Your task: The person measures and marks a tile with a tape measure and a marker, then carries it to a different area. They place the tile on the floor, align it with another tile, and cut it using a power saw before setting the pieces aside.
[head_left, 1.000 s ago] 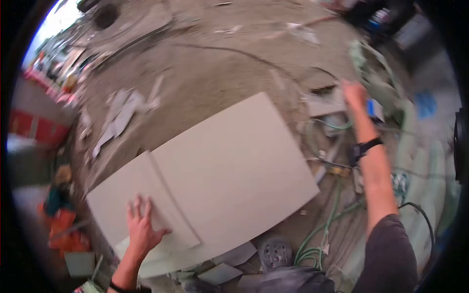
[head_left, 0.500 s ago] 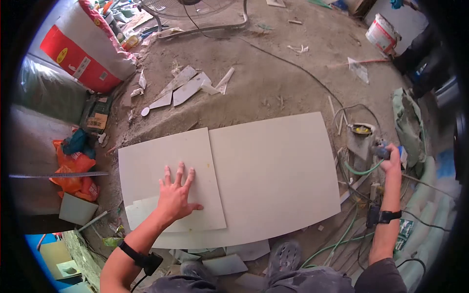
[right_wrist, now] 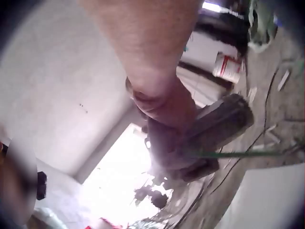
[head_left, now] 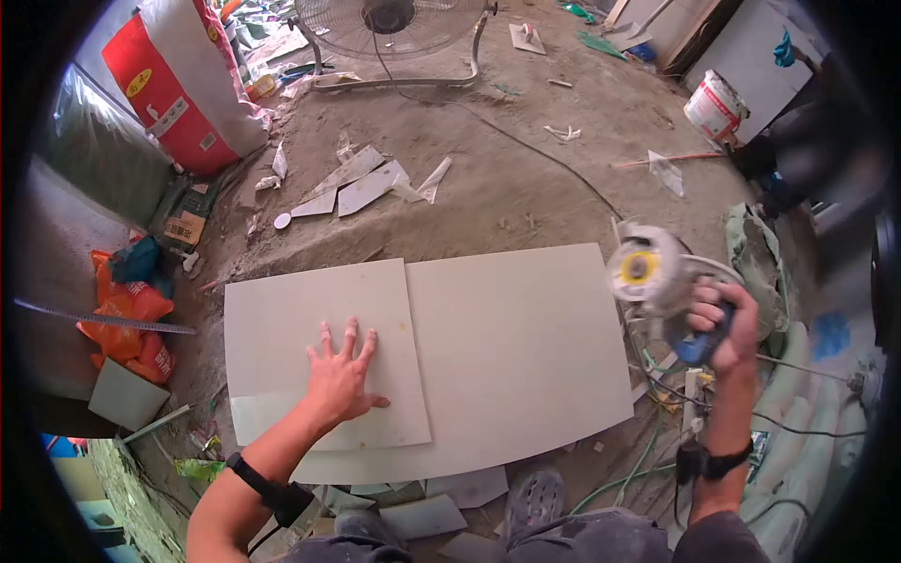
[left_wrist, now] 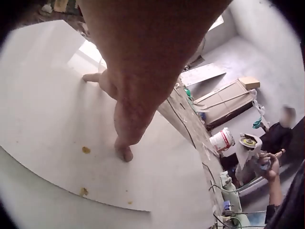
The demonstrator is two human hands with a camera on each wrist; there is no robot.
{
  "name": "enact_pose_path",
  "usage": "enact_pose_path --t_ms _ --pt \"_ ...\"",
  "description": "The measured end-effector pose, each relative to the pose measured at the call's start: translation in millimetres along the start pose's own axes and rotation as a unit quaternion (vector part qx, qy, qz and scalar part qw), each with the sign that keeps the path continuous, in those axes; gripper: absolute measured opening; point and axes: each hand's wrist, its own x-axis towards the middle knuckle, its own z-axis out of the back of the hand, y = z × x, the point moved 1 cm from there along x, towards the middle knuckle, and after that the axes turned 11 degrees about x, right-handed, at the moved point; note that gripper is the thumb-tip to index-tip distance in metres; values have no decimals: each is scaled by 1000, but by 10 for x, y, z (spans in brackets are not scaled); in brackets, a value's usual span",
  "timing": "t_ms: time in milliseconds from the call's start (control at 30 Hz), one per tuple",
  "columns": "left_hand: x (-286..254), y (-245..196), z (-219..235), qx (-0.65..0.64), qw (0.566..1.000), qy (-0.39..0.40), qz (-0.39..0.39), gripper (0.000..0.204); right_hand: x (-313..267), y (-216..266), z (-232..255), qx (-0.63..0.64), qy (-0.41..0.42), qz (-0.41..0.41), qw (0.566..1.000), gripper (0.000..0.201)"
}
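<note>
My left hand [head_left: 343, 380] rests with fingers spread on a smaller pale tile [head_left: 282, 310]. That tile lies over the left part of a large pale tile [head_left: 516, 347] on the ground. In the left wrist view, yellowish spots [left_wrist: 86, 150] dot the upper tile near its edge. My right hand [head_left: 732, 324] grips the blue handle of a handheld tile cutter [head_left: 648, 267], fingers curled round it. The cutter, with a yellow-centred round head, is raised by the large tile's right end and overlaps its corner in the head view. In the right wrist view, the cutter's dark body [right_wrist: 219, 124] shows below the hand.
Tile offcuts [head_left: 371, 188] lie beyond the tiles, more by my feet. A floor fan [head_left: 389, 47] stands at the back, its cord crossing the dirt. Green hose [head_left: 648, 460] and cables run at right. A white bucket [head_left: 715, 105] stands near another person [head_left: 812, 141].
My right hand has lifted the tile cutter from the ground at right and brought it up toward the large tile. The left hand stays spread on the smaller tile; the head view has shifted.
</note>
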Motion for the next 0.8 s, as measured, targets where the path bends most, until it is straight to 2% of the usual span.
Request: enact_pose_path --t_ms 33,100,167,300,400,500,567,700,800 --pt "-18 -3 19 4 1000 7 2 121 108 -194 -138 16 2 -46 999 25" --pt "-22 18 21 8 1000 13 4 121 200 -695 -390 -56 -7 -32 998 25" --pt "-18 29 -4 -7 1000 15 7 121 279 -1148 -538 -118 1 3 993 22" --pt "-20 38 5 -21 1000 14 12 120 502 -1833 -947 -229 78 84 967 11" --pt "-15 43 46 -17 1000 20 10 120 718 -2270 -1068 -291 121 115 942 8" --pt "-21 57 23 -21 999 26 6 119 928 -2584 -1100 -335 150 136 920 9" --pt "-10 67 8 -28 999 17 3 121 1025 -2771 -1109 -320 154 139 925 11" --pt "4 58 -13 -39 999 16 8 118 1118 -3023 -1097 -295 128 146 936 14" --pt "12 80 -4 -43 999 15 10 118 1155 -3096 -1079 -343 126 176 914 17"
